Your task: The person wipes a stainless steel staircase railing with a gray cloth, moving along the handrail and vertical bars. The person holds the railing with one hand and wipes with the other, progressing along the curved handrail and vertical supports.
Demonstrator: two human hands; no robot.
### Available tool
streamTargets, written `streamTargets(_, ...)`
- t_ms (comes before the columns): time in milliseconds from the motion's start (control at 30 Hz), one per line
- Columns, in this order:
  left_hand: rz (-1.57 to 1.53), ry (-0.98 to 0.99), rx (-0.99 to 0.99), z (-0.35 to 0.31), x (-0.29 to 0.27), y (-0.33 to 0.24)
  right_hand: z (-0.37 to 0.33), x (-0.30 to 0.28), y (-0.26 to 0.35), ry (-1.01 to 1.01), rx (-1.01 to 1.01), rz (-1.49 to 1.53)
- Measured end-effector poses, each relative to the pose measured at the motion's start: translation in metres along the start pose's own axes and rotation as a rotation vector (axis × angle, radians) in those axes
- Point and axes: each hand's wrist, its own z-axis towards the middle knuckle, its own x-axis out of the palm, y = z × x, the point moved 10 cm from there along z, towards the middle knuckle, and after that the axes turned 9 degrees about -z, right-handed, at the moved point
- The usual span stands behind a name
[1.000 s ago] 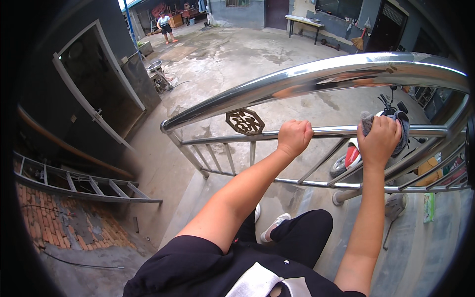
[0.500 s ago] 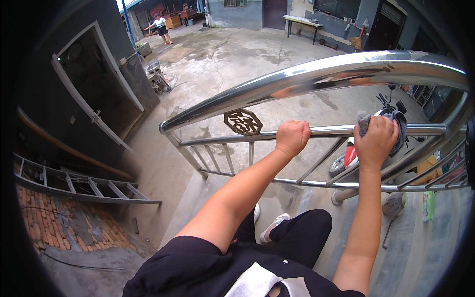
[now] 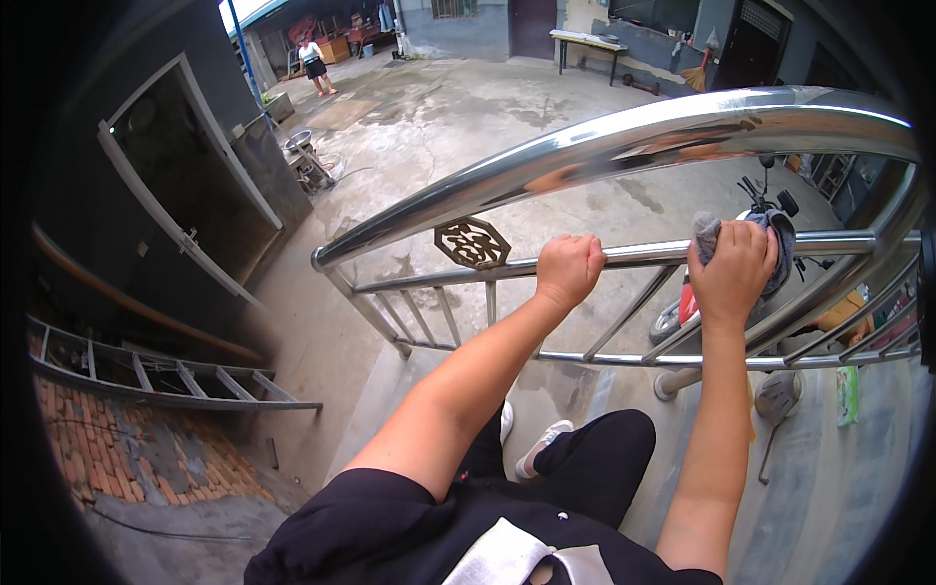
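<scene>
A shiny metal railing (image 3: 585, 141) runs across in front of me, with a thick curved top rail and a thinner middle rail (image 3: 643, 253) below it. My left hand (image 3: 569, 269) is wrapped in a fist around the middle rail. Farther right, my right hand (image 3: 734, 273) is closed on a grey cloth (image 3: 778, 255), pressed over the same rail. Part of the cloth bulges out on either side of my fingers. An octagonal openwork ornament (image 3: 472, 242) sits between the top and middle rails, left of my left hand.
A red and white motorbike (image 3: 687, 300) stands beyond the railing. A metal ladder (image 3: 161, 378) lies by bricks (image 3: 107, 444) at the left. Near my right arm are a grey rounded object (image 3: 778, 394) and a green packet (image 3: 846, 396). A person (image 3: 313, 66) stands far across the yard.
The view has shifted slightly. Both hands keep their grip at about the same places on the rail, the right one still on the cloth. The distant person has lowered an arm.
</scene>
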Motion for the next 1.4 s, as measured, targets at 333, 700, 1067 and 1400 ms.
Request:
streamTargets(333, 0.004, 0.012, -0.026, -0.001, 0.005, 0.001, -0.010, -0.001, 0.009, -0.004, 0.016, 0.047)
streamTargets(700, 0.149, 0.104, 0.075, 0.001, 0.015, 0.009, -0.065, 0.050, 0.095, 0.131, -0.166, 0.521)
streamTargets(1067, 0.056, 0.081, 0.019, 0.000, 0.007, -0.004, -0.036, -0.002, -0.065, -0.032, -0.162, 0.017)
streamTargets(1400, 0.038, 0.034, 0.033, -0.001, 0.000, -0.002, -0.068, 0.015, -0.188, -0.347, 0.843, 0.997)
